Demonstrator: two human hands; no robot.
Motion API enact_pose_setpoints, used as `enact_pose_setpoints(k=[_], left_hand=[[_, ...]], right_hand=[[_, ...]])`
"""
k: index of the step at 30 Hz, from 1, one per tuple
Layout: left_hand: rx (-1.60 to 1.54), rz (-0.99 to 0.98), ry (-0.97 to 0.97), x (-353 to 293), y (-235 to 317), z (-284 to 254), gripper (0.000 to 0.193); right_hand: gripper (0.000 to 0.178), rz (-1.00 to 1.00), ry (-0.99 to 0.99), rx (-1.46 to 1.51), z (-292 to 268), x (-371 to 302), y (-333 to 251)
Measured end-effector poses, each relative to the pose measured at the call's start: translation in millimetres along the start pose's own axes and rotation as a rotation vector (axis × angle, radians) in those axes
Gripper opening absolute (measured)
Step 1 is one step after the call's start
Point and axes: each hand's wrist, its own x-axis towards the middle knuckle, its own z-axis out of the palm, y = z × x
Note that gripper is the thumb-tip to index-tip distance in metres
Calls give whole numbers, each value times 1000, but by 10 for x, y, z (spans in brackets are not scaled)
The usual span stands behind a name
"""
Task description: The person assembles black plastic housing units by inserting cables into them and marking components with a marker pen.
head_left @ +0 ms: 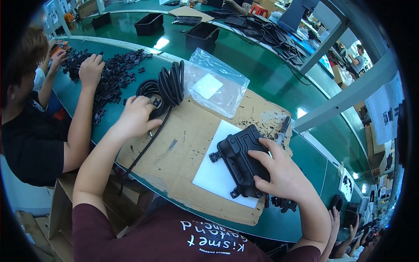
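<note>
My right hand grips a black plastic box with ribbed panels and side latches, fingers on its upper face and thumb at its near right edge. The box rests tilted on a white sheet, which lies on a worn cardboard piece. To the left, my left hand has its fingers curled over the lower part of a coil of black corrugated tubing. Its palm side is hidden. A small metal tip shows below the thumb. From the coil, a dark cable runs down over the table edge.
A clear plastic bag with a white label lies beyond the box. A marker-like tool is at the cardboard's right. Many small black clips are heaped left, where a co-worker's hand reaches. Black bins stand behind; a metal post slants right.
</note>
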Motion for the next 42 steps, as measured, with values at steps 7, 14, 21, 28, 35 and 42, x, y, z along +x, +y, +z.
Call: enact_pose_setpoints(k=[7, 14, 21, 28, 35, 42], left_hand=[[195, -14, 85, -14, 28, -78, 29], [222, 37, -927, -243, 505, -919, 25], [144, 665, -264, -1007, 153, -629, 12], [-117, 708, -265, -661, 285, -748, 14], [-268, 574, 295, -230, 683, -671, 23], [-95, 595, 442, -218, 327, -785, 31]], right_hand=[[52, -69, 141, -203, 96, -8, -151], [44, -209, 149, -192, 135, -61, -521], [40, -353, 112, -111, 308, -85, -716], [63, -334, 116, 590, 1006, 29, -944], [32, -275, -593, 1958, 1589, 449, -1425], [25, 252, -388, 2047, 937, -230, -684]])
